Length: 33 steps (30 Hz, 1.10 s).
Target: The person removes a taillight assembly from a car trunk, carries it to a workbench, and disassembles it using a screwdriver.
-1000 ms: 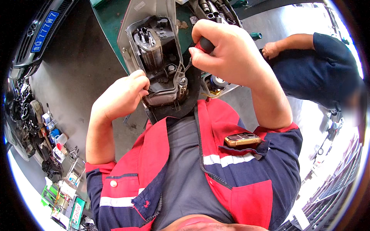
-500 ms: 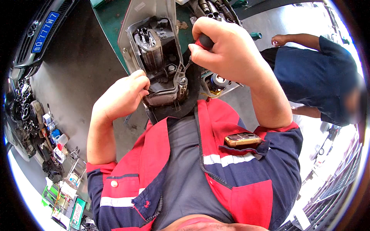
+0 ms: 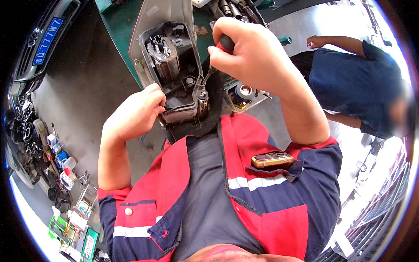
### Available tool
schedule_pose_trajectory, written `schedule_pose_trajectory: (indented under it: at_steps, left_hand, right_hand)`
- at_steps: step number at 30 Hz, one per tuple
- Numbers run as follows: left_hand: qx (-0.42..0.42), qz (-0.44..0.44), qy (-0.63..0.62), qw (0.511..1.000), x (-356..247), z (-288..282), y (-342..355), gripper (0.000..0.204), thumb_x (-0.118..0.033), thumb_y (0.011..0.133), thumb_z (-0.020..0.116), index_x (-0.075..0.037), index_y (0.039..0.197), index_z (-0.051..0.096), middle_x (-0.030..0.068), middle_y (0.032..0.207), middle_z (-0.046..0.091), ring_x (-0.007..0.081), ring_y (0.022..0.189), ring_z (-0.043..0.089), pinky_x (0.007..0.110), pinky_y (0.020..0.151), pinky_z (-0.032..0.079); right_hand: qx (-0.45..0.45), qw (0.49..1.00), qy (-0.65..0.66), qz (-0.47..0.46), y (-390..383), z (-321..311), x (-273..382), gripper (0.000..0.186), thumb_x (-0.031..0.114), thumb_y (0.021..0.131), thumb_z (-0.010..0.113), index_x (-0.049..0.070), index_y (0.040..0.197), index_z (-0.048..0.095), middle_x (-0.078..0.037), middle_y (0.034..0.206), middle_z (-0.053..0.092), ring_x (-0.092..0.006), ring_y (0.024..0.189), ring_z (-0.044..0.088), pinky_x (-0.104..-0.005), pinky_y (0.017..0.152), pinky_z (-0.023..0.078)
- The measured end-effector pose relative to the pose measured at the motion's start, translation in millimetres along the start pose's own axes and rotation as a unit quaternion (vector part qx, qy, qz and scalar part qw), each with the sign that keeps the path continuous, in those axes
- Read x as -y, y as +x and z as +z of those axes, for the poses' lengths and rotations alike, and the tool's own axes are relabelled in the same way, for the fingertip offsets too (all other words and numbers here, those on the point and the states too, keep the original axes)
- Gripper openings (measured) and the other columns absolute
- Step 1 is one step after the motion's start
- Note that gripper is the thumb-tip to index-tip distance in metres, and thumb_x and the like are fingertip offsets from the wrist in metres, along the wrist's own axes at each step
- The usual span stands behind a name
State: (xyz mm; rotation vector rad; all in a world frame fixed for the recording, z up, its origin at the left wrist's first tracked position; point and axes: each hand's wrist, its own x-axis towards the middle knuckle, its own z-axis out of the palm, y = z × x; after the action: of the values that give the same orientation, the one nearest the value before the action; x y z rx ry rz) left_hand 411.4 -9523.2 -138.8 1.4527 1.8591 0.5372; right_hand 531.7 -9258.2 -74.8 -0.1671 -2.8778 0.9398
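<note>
A black lamp housing (image 3: 183,61) with a pale outer casing (image 3: 140,56) and a round connector on its upper left stands over the edge of the green workbench (image 3: 116,32), against my front. My left hand (image 3: 135,109) is closed on the housing's lower-left edge, fingertips curled over the rim. My right hand (image 3: 251,61) grips a screwdriver (image 3: 225,44) with a red and black handle at the housing's right side; its shaft points down toward the right rim, where I cannot make out the tip.
Sockets (image 3: 231,8) lie at the bench's back; a small tray of parts (image 3: 243,95) is right of the housing. A car front (image 3: 43,39) and piled parts (image 3: 30,131) stand along the left. A co-worker in dark blue (image 3: 349,83) is at the right.
The housing and both my hands have shifted slightly left in view, my right hand also a little up. The co-worker's arm has swung away from my right hand and their body has turned.
</note>
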Motion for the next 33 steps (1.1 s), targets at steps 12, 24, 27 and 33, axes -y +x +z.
schedule_pose_trajectory:
  at_steps: [12,24,27,33]
  left_hand:
    - [-0.002,-0.018,0.006,1.0,-4,0,0,0.014,-0.004,0.085,0.064,0.0,0.095,0.056,0.0175,0.098,0.056,0.0411,0.091,0.06,0.047,0.077,0.049]
    - [-0.052,-0.032,-0.013,0.998,-8,11,-3,0.012,0.0,0.083,0.063,0.001,0.091,0.054,0.0193,0.095,0.054,0.0412,0.091,0.057,0.045,0.079,0.048]
    - [-0.059,-0.021,-0.024,0.998,-6,13,-6,0.012,0.0,0.083,0.063,0.002,0.09,0.054,0.0193,0.094,0.054,0.0408,0.091,0.057,0.044,0.08,0.048]
    - [-0.066,-0.03,-0.005,0.997,-7,15,-7,0.009,-0.003,0.086,0.063,0.001,0.092,0.057,0.0185,0.096,0.056,0.0396,0.092,0.058,0.044,0.081,0.048]
  right_hand:
    - [0.057,0.995,-0.005,0.079,18,-9,-6,0.029,0.027,0.089,0.069,0.0,0.084,0.059,-0.011,0.067,0.065,-0.0194,0.061,0.061,-0.0334,0.061,0.049]
    - [0.117,0.955,-0.247,0.119,27,-18,31,0.054,0.052,0.091,0.064,0.001,0.078,0.074,-0.018,0.075,0.071,-0.0345,0.075,0.072,-0.0444,0.067,0.058]
    - [0.114,0.964,-0.228,0.07,28,-14,19,0.057,0.057,0.092,0.062,0.003,0.077,0.068,-0.015,0.069,0.068,-0.0331,0.069,0.07,-0.0428,0.065,0.056]
    - [0.135,0.983,-0.103,0.069,31,-6,11,0.042,0.042,0.095,0.064,0.001,0.086,0.062,-0.014,0.071,0.069,-0.0318,0.068,0.068,-0.0416,0.066,0.053]
